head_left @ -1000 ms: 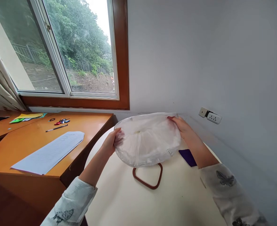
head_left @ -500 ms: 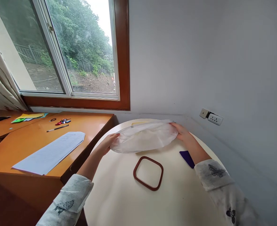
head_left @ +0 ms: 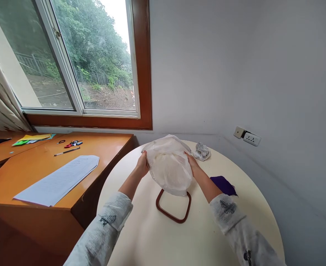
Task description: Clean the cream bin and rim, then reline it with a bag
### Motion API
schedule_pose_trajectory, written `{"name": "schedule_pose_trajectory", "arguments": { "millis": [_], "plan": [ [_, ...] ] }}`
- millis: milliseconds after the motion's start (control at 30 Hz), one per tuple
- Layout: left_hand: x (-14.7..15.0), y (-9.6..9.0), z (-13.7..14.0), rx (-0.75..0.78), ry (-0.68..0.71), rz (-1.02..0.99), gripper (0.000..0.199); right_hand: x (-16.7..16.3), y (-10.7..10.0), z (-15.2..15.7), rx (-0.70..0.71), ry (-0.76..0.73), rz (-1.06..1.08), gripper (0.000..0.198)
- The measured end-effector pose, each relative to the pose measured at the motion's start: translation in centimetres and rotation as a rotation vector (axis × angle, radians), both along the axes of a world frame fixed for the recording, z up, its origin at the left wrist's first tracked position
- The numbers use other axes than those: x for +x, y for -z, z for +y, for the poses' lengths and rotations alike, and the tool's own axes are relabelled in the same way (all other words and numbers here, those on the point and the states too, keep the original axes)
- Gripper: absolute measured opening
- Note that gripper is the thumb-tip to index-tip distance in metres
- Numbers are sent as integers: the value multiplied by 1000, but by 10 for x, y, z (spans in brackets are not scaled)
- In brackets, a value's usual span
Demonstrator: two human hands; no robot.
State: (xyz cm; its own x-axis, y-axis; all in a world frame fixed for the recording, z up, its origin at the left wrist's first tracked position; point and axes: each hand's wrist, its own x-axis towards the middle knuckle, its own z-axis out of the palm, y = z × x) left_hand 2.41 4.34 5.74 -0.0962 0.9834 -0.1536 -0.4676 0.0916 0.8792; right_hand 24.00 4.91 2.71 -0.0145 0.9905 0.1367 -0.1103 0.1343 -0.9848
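Observation:
A translucent white plastic bag (head_left: 170, 168) is held up between my two hands, its mouth spread and its body sagging over the table. My left hand (head_left: 143, 164) grips the bag's left edge, fingers closed and partly behind the film. On the opposite edge, my right hand (head_left: 192, 164) pinches the plastic. Something pale yellowish shows faintly through the film; I cannot tell whether it is in the bag or behind it. Below the bag lies a brown rounded-square frame (head_left: 174, 218), its far side covered by the plastic.
A purple cloth (head_left: 224, 185) lies by my right forearm on the round white table (head_left: 207, 240). Behind it sits a crumpled grey-white plastic bundle (head_left: 201, 151). Paper sheets (head_left: 60, 181), a pen (head_left: 67, 152) and small items rest on the wooden desk (head_left: 113, 142) at left.
My hands have moved closer together, so the bag, stretched wide before, now bunches and hangs lower over the frame. The crumpled bundle and more of the purple cloth have come into sight.

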Motion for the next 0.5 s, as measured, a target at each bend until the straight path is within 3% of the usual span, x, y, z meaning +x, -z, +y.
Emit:
{"name": "schedule_pose_trajectory", "arguments": {
  "millis": [267,500],
  "plan": [
    [8,-7,-23,-51,120,-5,20,43,0,-20,-192,13,165,29],
    [6,0,-36,-123,173,47,14,77,9,-34,-298,-30,193,25]
  ]
}}
